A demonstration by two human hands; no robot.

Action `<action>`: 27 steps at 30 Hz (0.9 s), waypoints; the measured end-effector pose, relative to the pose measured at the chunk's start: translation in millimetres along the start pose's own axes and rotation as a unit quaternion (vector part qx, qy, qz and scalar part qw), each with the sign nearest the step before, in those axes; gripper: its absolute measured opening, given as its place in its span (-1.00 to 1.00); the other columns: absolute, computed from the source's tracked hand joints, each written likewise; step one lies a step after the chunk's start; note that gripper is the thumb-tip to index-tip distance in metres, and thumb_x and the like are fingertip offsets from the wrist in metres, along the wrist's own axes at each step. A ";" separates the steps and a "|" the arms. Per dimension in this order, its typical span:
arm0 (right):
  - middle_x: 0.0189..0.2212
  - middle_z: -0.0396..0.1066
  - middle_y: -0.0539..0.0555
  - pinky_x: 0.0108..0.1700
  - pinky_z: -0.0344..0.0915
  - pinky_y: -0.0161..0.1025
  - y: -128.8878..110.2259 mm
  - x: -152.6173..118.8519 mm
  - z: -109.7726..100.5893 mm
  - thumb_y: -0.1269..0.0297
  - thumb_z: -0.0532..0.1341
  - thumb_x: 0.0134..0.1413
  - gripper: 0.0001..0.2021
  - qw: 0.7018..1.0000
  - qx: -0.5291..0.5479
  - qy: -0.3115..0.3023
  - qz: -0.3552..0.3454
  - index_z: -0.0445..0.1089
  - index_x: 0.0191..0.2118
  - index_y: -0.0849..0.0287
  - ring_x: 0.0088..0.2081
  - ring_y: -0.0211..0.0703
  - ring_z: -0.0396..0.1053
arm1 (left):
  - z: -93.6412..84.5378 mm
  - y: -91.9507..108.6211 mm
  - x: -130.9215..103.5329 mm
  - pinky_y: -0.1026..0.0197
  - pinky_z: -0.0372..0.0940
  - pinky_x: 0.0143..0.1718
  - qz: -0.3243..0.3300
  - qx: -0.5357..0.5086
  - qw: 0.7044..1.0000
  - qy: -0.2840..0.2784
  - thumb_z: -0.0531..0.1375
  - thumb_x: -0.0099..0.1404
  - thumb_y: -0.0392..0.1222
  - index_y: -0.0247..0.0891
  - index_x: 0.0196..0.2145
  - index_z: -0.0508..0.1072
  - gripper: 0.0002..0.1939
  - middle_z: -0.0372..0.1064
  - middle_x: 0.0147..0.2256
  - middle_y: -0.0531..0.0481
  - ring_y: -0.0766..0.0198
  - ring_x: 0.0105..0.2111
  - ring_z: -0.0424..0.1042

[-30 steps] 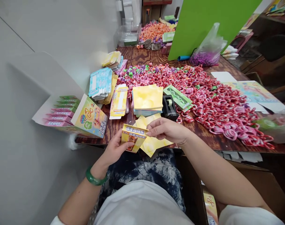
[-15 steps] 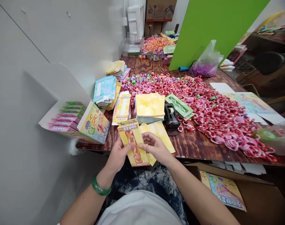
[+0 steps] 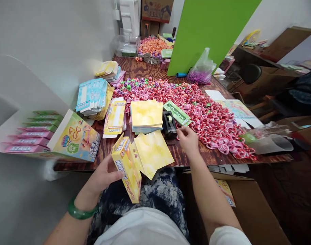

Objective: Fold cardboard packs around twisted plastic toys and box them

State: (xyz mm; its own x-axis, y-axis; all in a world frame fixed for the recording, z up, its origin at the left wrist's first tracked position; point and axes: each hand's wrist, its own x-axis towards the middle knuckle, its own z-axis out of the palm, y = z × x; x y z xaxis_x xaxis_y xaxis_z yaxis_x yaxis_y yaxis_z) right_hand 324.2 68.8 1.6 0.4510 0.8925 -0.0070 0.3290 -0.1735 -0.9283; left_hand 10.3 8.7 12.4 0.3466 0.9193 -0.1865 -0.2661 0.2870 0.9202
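My left hand (image 3: 104,175) is closed on a yellow cardboard packaging box (image 3: 127,168), which is tilted with its narrow side towards me and its top flap raised. My right hand (image 3: 188,141) has its fingers pinched together beside the black tape dispenser (image 3: 169,124), close to a small red ring at the fingertips. What the pinch holds, if anything, is too small to tell. Flat yellow card sheets (image 3: 155,151) lie between the hands at the table edge. Behind them stands a stack of yellow and blue cards (image 3: 147,114). A green box (image 3: 177,113) leans by the dispenser.
A large heap of red and pink rings (image 3: 203,112) spreads over the wooden table (image 3: 135,68). At left is a display carton (image 3: 76,136) with pink and green boxes. Folded blue packaging (image 3: 91,95) lies by the wall. A green panel (image 3: 208,34) stands at the back.
My right hand has left the yellow box and moved right to the tape dispenser. My left hand has turned the box from its front to its side. The view has shifted to the right.
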 end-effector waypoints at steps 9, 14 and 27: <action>-0.82 0.04 -0.18 -0.64 -0.17 -0.32 15.3 56.5 -5.7 0.12 0.44 -0.43 -0.70 0.987 0.084 -0.091 0.105 0.37 -0.62 0.18 -0.73 -0.42 -0.09 | -4.8 0.6 -3.0 0.14 0.50 -0.18 0.065 0.091 0.994 0.022 0.47 -0.05 -0.15 -0.09 0.22 0.30 -0.13 0.51 -0.08 -0.15 -0.03 -0.06 0.50; -0.69 0.26 -0.08 -0.64 0.15 -0.36 20.3 45.1 -2.0 0.07 0.42 -0.33 -0.67 0.976 0.170 -0.063 0.116 0.33 -0.54 0.15 -0.65 -0.34 0.21 | -8.4 -4.6 0.3 0.12 0.50 -0.15 0.058 0.099 0.992 0.051 0.49 -0.10 -0.18 -0.07 0.21 0.30 -0.09 0.43 0.07 -0.16 -0.09 0.00 0.47; -0.61 0.29 -0.06 -0.63 0.26 -0.41 44.8 12.2 9.8 0.07 0.49 -0.55 -0.58 0.961 0.228 -0.009 0.154 0.38 -0.54 0.20 -0.56 -0.35 0.23 | -2.6 -0.2 5.9 0.18 0.48 -0.19 0.096 0.078 0.991 0.046 0.46 -0.03 -0.17 -0.16 0.14 0.36 -0.23 0.47 -0.03 -0.13 0.08 -0.12 0.51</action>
State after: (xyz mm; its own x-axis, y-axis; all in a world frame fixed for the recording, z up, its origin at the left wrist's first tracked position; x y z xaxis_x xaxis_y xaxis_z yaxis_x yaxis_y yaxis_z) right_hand 336.3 76.0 -43.8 0.4523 0.8359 -0.3111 -0.2182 -0.2345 -0.9473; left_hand 10.1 14.8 10.2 0.2180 0.9755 -0.0277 -0.1742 0.0668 0.9824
